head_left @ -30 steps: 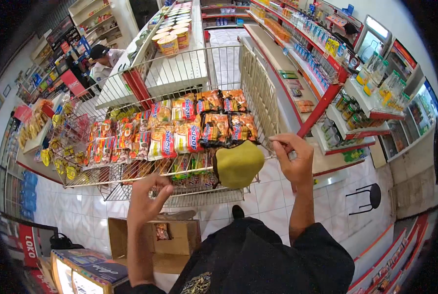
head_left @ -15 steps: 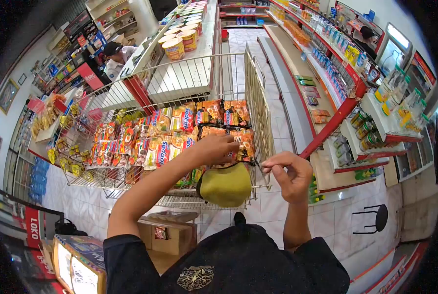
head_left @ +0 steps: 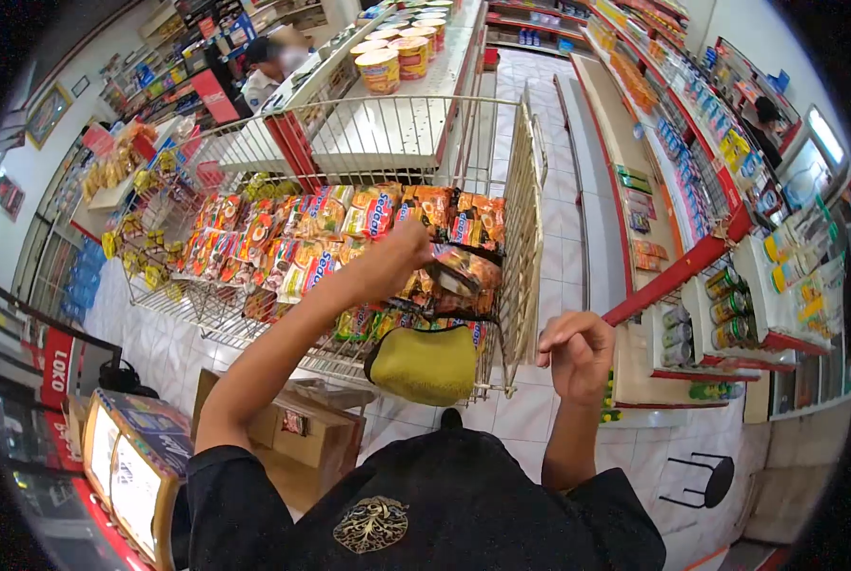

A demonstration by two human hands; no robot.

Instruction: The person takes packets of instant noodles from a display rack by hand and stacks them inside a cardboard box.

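Note:
My left hand (head_left: pixel 402 255) is closed at the edge of an instant noodle packet (head_left: pixel 471 270), which is tilted up over the other packets in a wire cart basket (head_left: pixel 521 205). Rows of orange, red and white noodle packets (head_left: pixel 364 211) fill the basket. Beside the basket's right side, my right hand (head_left: pixel 578 354) hangs in the air, fingers loosely curled and apart from the thumb, holding nothing. A yellow-green pouch with a dark edge (head_left: pixel 424 366) sits at the near side of the basket, below my left hand.
Cup noodles (head_left: pixel 378 69) stand on a white counter (head_left: pixel 368 143) beyond the basket, with a person (head_left: pixel 268 67) behind it. Stocked shelves (head_left: pixel 678 157) run along the right. A cardboard box (head_left: pixel 311 443) and a black stool (head_left: pixel 711 482) are on the floor.
My left hand has shifted up and left in view, and a packet beneath it is now tilted up. My right hand appears lower and further right. The view has turned slightly.

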